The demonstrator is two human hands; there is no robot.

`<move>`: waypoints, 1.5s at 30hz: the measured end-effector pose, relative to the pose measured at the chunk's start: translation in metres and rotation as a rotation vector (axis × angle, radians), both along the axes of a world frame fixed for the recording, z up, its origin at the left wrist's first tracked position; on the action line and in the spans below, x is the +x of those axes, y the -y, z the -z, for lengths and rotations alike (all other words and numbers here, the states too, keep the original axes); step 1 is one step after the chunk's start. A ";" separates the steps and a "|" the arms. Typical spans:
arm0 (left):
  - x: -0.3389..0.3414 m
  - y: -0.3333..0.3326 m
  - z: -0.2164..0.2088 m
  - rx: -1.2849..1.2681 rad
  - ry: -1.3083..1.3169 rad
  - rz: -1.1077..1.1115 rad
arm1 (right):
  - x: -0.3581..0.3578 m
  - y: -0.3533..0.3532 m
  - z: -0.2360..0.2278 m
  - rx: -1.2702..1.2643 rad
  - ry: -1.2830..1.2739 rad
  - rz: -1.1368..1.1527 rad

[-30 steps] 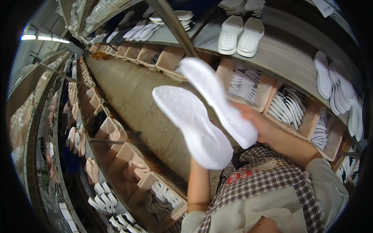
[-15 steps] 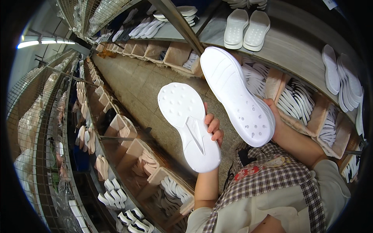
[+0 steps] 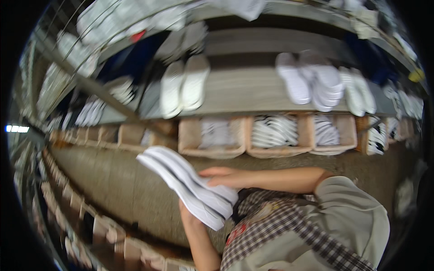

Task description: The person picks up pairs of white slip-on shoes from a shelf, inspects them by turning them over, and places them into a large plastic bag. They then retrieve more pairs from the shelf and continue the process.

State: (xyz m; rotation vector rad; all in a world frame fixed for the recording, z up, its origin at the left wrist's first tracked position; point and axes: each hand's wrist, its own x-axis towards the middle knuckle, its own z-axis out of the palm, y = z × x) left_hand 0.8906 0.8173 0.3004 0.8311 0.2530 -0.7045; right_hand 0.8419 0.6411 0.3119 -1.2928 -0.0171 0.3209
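Note:
Two white shoe soles lie one against the other, tilted with their far ends up and left. My left hand (image 3: 186,214) supports the lower sole (image 3: 194,205) from beneath, its fingers hidden behind it. Across the upper sole (image 3: 174,161) rests my right hand (image 3: 226,176), gripping its near half with the fingers pointing left. Both soles are seen mostly from their sides, close in front of the checked apron (image 3: 266,230).
Ahead runs a grey shelf (image 3: 244,86) with a pair of white soles (image 3: 194,86) and more soles (image 3: 294,83) farther right. Below it stand lined bins (image 3: 190,144) of soles. A slanting metal post (image 3: 99,92) rises at left; another row of bins (image 3: 106,230) lies lower left.
The soles, held apart one in each hand before, are now brought together. My view has turned right to face the shelf. The picture is more blurred.

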 end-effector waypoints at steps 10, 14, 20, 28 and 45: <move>-0.014 0.058 -0.019 0.221 0.655 0.285 | -0.021 0.139 -0.059 0.217 -0.107 0.408; -0.006 0.047 -0.008 0.361 0.384 0.138 | -0.033 0.286 -0.101 0.170 -0.079 0.721; -0.003 0.033 0.022 0.222 0.250 0.063 | -0.021 0.408 -0.094 0.147 -0.351 0.819; -0.012 -0.030 0.061 0.281 0.119 0.085 | -0.050 0.468 -0.030 -0.118 -0.733 0.855; 0.002 -0.190 0.096 0.348 0.023 -0.113 | 0.105 0.227 -0.077 -1.724 0.242 0.722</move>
